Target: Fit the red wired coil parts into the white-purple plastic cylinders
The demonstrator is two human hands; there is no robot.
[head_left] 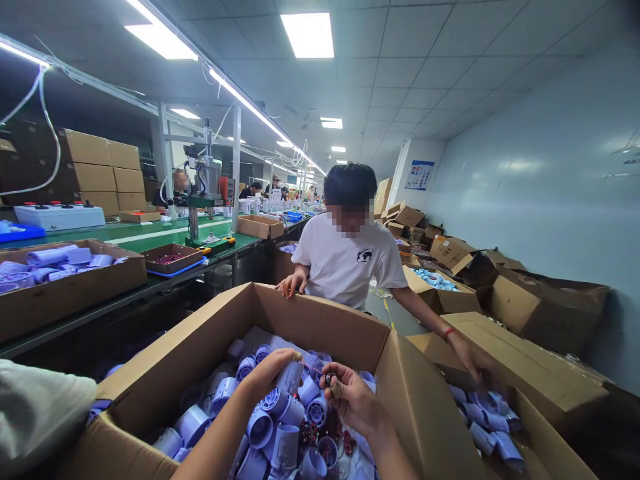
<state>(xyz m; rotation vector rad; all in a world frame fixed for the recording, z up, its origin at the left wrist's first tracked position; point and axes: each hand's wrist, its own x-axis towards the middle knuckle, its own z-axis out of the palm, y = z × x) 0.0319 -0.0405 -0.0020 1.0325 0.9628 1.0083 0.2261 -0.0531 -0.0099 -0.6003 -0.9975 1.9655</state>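
I find one small dark part [329, 379] in work, held above the large open carton [320, 320] between my two hands. My right hand [357, 400] is closed to a pinch on it, thumb against fingers. My left hand [273, 370] is raised facing it, thumb uppermost; its other fingers are largely hidden, so I cannot certify how far open it is or what it grips. A thin reddish strand [313, 367] appears to run between the two.

As to progress, I judge this piece to be mid-handling: clear of the heap, not set down. Beneath it, many purple cups [285, 447] lie loose at mixed angles, with red pieces [306, 433] among them, so most of the contents are unsorted. I see no separate finished lot in this carton and can give no count of completed pieces.

Beside it, a co-worker [345, 260] has one hand over a second carton [555, 440] holding more purple pieces [507, 450]. On the desk [125, 230], a shallow tray [173, 267] carries small red parts.
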